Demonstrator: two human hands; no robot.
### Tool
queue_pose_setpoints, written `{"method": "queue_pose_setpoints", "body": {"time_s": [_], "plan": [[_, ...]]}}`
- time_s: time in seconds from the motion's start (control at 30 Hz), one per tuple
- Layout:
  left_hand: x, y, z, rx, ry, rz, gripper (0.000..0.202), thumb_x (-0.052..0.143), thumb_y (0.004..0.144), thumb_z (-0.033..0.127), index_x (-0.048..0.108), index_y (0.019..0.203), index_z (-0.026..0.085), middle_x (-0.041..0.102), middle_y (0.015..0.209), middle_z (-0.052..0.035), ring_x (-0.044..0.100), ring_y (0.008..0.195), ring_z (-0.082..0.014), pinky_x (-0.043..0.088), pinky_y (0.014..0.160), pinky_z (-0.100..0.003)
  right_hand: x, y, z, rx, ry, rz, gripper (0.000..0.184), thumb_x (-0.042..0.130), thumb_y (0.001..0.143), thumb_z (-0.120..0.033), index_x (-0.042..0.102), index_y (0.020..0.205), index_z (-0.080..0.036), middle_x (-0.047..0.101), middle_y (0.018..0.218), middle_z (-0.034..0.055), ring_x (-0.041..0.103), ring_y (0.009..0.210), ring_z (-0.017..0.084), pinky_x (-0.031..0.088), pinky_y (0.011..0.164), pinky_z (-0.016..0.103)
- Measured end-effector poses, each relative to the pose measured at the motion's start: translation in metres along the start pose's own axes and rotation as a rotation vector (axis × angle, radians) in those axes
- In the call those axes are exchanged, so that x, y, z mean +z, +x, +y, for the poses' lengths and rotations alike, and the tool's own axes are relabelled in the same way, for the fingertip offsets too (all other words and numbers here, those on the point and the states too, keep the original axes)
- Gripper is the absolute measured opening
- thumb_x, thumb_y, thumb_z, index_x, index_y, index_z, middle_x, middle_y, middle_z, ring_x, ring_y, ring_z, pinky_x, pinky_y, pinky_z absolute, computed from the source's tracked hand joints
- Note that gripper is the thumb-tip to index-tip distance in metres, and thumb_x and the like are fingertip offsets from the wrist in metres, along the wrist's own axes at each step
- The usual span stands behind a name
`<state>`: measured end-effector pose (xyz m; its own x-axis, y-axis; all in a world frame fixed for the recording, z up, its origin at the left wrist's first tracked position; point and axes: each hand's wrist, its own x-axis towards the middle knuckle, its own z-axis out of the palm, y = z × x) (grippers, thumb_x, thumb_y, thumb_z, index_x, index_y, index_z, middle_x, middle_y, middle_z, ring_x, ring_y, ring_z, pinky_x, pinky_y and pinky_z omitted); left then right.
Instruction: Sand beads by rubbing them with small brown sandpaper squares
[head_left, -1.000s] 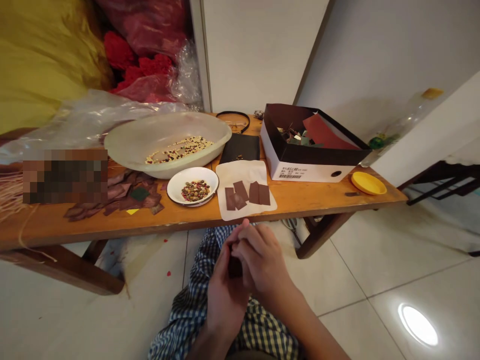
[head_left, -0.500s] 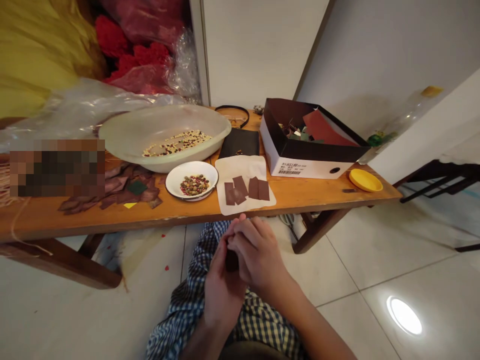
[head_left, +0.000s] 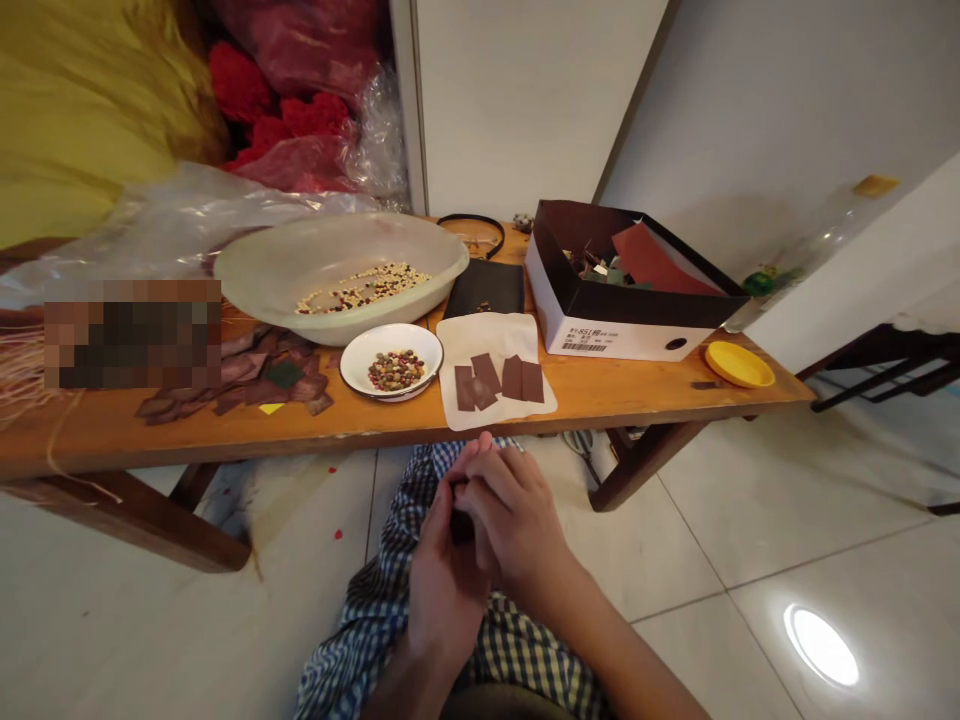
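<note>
— Starting at the left, what is lying on the wooden bench [head_left: 112,440]?

— Brown scraps [head_left: 247,385] are lying in a loose heap. Just behind them a big pale bowl [head_left: 255,290] is holding a scatter of light beads. A small white dish [head_left: 424,348] of mixed beads is sitting in front of the bowl, just beside the scraps.

— And the hands?

— They are hovering below the bench edge, over a checked lap [head_left: 390,620]. The left hand [head_left: 442,580] is curling upward and the right hand [head_left: 517,520] is folding over it from the right. The two are pressing together, pinching a small dark piece [head_left: 460,527] between them. Only a sliver of it is showing.

— What is sitting further right?

— A white sheet [head_left: 457,340] is carrying four brown rectangles [head_left: 499,380] near the bench's front edge, and a black pouch [head_left: 485,288] is lying just behind it. An open box [head_left: 622,335] is standing beside them, with a red sheet leaning inside. A yellow lid [head_left: 739,365] is resting near the bench's right end.
</note>
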<state>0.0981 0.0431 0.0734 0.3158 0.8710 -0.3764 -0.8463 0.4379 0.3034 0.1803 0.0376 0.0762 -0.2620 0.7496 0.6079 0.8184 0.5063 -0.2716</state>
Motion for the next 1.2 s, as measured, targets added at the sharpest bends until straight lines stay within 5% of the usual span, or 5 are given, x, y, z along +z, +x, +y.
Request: {"method": "queue_pose_setpoints", "body": {"time_s": [1.2], "plan": [[-0.0016, 0.0036, 0.0033, 0.035, -0.075, -0.020, 0.041, 0.030, 0.096, 0.027, 0.068, 0.109, 0.019, 0.063, 0.124, -0.0034, 0.048, 0.125, -0.0145, 0.027, 0.111, -0.027, 0.0077, 0.0029, 0.0037, 0.029, 0.083, -0.048, 0.025, 0.039, 0.089, -0.012, 0.054, 0.070, -0.016, 0.054, 0.082, 0.0082, 0.041, 0.075, 0.019, 0.035, 0.065, 0.034]]}}
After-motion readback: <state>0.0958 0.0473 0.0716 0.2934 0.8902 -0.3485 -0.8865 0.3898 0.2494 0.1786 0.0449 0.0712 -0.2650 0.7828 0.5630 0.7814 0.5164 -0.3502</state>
